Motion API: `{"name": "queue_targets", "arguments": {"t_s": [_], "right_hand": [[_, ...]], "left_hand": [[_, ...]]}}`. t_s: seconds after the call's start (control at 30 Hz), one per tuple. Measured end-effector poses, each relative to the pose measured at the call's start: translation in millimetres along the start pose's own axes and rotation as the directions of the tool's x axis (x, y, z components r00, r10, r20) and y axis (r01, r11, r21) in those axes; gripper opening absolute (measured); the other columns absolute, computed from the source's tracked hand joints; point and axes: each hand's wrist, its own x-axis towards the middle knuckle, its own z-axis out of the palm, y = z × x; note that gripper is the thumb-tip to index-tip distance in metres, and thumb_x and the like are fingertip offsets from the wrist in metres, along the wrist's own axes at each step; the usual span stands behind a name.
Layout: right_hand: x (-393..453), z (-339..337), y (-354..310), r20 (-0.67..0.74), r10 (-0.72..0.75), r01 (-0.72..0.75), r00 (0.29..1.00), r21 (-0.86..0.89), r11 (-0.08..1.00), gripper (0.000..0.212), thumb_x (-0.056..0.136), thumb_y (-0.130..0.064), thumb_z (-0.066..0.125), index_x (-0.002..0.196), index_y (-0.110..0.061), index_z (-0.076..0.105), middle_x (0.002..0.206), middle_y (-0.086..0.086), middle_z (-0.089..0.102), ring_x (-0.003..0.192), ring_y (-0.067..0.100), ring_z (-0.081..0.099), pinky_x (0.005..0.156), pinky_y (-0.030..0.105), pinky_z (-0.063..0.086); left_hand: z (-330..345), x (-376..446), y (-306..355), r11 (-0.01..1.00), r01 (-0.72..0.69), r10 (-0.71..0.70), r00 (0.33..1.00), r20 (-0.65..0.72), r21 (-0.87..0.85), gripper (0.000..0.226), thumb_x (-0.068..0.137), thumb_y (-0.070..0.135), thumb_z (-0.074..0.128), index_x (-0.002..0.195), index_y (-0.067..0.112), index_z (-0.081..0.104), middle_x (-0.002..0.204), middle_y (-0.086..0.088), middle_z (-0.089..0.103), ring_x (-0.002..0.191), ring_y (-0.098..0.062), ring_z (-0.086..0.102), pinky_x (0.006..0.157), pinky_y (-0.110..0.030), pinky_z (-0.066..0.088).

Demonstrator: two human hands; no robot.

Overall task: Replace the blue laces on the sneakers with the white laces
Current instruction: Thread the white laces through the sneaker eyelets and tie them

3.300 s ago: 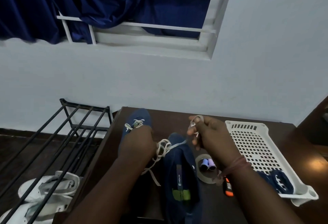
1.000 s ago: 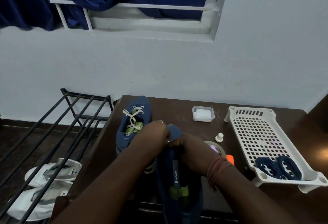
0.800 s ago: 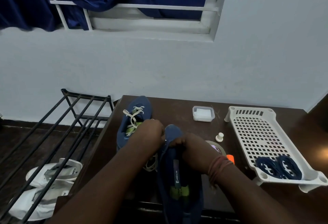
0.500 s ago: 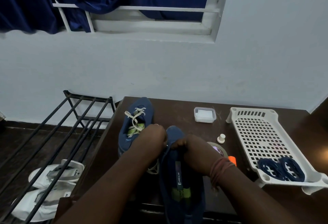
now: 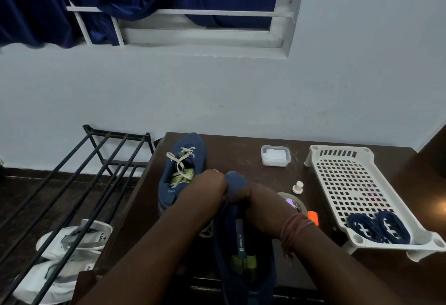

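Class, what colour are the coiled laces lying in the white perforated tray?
Dark blue; the coiled laces show clearly in the head view.

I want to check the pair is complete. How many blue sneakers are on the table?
2. One blue sneaker lies at the table's far left edge, with white lace. The other is nearer, under both hands. None seems hidden.

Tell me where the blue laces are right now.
In the head view the blue laces lie coiled in the near end of the white perforated tray, at the table's right side, right of the person's right hand.
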Motion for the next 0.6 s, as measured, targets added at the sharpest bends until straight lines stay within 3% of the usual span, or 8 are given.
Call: {"name": "queue_targets", "arguments": {"t_s": [0.1, 0.2, 0.3, 0.33, 0.4, 0.43, 0.5, 0.6], "right_hand": [[0.9, 1.0, 0.3, -0.012, 0.013, -0.013, 1.000, 0.017, 1.000, 0.042, 0.082, -0.004, 0.067, 0.118, -0.024, 0.071, 0.126, 0.006, 0.064, 0.113, 0.025, 0.061, 0.100, 0.033, 0.047], [1.6, 0.5, 0.9, -0.033, 0.021, -0.019, 0.999, 0.042, 0.999, 0.041, 0.082, -0.002, 0.067, 0.119, -0.021, 0.070, 0.126, 0.006, 0.063, 0.113, 0.024, 0.061, 0.100, 0.031, 0.047], [1.8, -2.0, 1.7, -0.043, 0.022, -0.019, 0.999, 0.061, 0.998, 0.035, 0.085, 0.000, 0.063, 0.116, -0.016, 0.071, 0.123, 0.006, 0.065, 0.110, 0.023, 0.062, 0.099, 0.029, 0.047], [1.7, -2.6, 2.8, -0.052, 0.027, -0.024, 0.998, 0.065, 0.998, 0.032, 0.086, 0.000, 0.061, 0.114, -0.014, 0.071, 0.119, 0.007, 0.067, 0.108, 0.024, 0.063, 0.096, 0.028, 0.048], [1.3, -2.5, 4.6, -0.116, 0.063, -0.053, 0.991, 0.080, 0.995, 0.028, 0.088, -0.002, 0.055, 0.110, -0.012, 0.070, 0.112, 0.010, 0.068, 0.105, 0.027, 0.064, 0.088, 0.027, 0.050], [1.8, -3.1, 5.1, -0.138, 0.087, -0.074, 0.987, 0.094, 0.993, 0.027, 0.089, -0.003, 0.053, 0.110, -0.011, 0.069, 0.112, 0.011, 0.067, 0.106, 0.028, 0.063, 0.087, 0.027, 0.049], [3.8, -5.3, 5.1, -0.091, 0.123, -0.114, 0.988, 0.105, 0.988, 0.029, 0.091, -0.004, 0.054, 0.116, -0.010, 0.068, 0.121, 0.012, 0.065, 0.114, 0.028, 0.060, 0.092, 0.027, 0.046], [4.4, -4.8, 2.3, -0.056, 0.150, -0.144, 0.987, 0.100, 0.985, 0.030, 0.091, -0.004, 0.057, 0.119, -0.009, 0.067, 0.129, 0.010, 0.062, 0.118, 0.026, 0.059, 0.098, 0.023, 0.040]], "left_hand": [[2.2, -1.0, -1.0, 0.992, 0.030, -0.038, 0.997, -0.064, -0.122, 0.018, 0.090, 0.021, 0.059, 0.086, 0.009, 0.072, 0.082, -0.006, 0.062, 0.081, -0.027, 0.061, 0.071, -0.033, 0.047], [0.0, -7.9, 1.3, 0.950, 0.102, -0.135, 0.986, -0.097, -0.294, 0.014, 0.088, 0.027, 0.066, 0.088, 0.017, 0.076, 0.090, -0.001, 0.073, 0.087, -0.022, 0.067, 0.077, -0.033, 0.053], [-3.6, -23.7, 11.4, 0.980, 0.159, -0.184, 0.951, -0.247, -0.117, 0.030, 0.089, 0.045, 0.060, 0.110, 0.026, 0.069, 0.117, -0.001, 0.062, 0.110, -0.027, 0.054, 0.092, -0.037, 0.046], [-5.4, -29.9, 17.6, 0.983, 0.162, -0.181, 0.921, -0.346, -0.084, 0.031, 0.087, 0.046, 0.060, 0.109, 0.025, 0.068, 0.113, -0.004, 0.060, 0.107, -0.029, 0.054, 0.088, -0.037, 0.046], [-7.1, -36.9, 28.5, 0.987, 0.104, -0.149, 0.880, -0.451, -0.123, 0.021, 0.085, 0.038, 0.063, 0.095, 0.019, 0.068, 0.095, -0.006, 0.064, 0.090, -0.028, 0.063, 0.065, -0.026, 0.046], [-3.9, -36.1, 31.8, 0.974, 0.127, -0.192, 0.904, -0.382, -0.188, 0.020, 0.089, 0.033, 0.061, 0.098, 0.017, 0.068, 0.096, -0.007, 0.066, 0.091, -0.027, 0.064, 0.060, -0.023, 0.042], [8.2, -32.6, 36.6, 0.957, 0.215, -0.241, 0.962, -0.126, -0.193, 0.028, 0.100, 0.029, 0.048, 0.114, 0.010, 0.064, 0.116, -0.008, 0.064, 0.108, -0.024, 0.061, 0.070, -0.025, 0.042], [19.1, -29.9, 36.1, 0.940, 0.263, -0.290, 0.952, -0.102, -0.218, 0.029, 0.103, 0.023, 0.044, 0.117, 0.007, 0.063, 0.121, -0.007, 0.064, 0.113, -0.022, 0.060, 0.079, -0.025, 0.039]]}}
